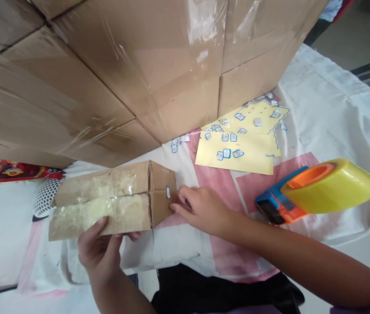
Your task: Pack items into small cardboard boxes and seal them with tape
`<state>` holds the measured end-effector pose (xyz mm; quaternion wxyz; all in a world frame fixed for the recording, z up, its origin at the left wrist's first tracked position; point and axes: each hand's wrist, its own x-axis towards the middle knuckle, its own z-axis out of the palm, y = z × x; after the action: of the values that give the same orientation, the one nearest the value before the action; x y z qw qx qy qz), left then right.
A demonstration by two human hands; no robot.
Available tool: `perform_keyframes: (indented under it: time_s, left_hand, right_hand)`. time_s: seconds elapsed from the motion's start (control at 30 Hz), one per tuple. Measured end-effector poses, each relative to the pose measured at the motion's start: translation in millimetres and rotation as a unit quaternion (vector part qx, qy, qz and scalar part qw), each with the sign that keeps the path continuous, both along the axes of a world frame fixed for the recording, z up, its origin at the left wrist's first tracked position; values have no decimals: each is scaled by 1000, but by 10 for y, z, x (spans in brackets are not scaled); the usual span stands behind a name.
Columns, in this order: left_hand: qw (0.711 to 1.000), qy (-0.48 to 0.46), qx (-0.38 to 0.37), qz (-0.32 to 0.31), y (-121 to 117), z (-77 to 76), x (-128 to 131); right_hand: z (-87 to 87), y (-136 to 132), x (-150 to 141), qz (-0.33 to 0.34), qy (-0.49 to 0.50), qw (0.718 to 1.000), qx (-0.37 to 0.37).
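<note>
A small taped cardboard box (119, 194) lies tilted over the cloth, a lengthwise seam along its top. My left hand (101, 244) grips its near edge, thumb on top and fingers underneath. On the box's right end sits a small blue-edged paper label (168, 192). My right hand (201, 209) is curled closed at that end, its thumb tip against the cardboard near the label. Something small and dark shows between its fingers, too unclear to name. Beyond lie yellow sheets (237, 168) with several small blue-outlined paper labels (227, 153).
Large taped cardboard boxes (178, 87) rise behind the work. At right rests a tape dispenser (273, 209) with a yellow tape roll (332, 192). A red packet (18, 171) and a white mesh item (46, 196) lie at left on the pink-and-white cloth (322, 109).
</note>
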<state>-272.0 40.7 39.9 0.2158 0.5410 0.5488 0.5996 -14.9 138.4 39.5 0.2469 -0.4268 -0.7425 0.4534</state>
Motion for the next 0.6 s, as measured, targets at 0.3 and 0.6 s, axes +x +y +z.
perform_keyframes:
  time_s: [0.3,0.6]
  left_hand:
    - [998,8,-25,-59,37,44,-32]
    - [998,32,-13,-59,48,22,1]
  right_hand:
    - [-130,128,-27,-15,89,988,127]
    - [-160,97,-113,-13,159,980,122]
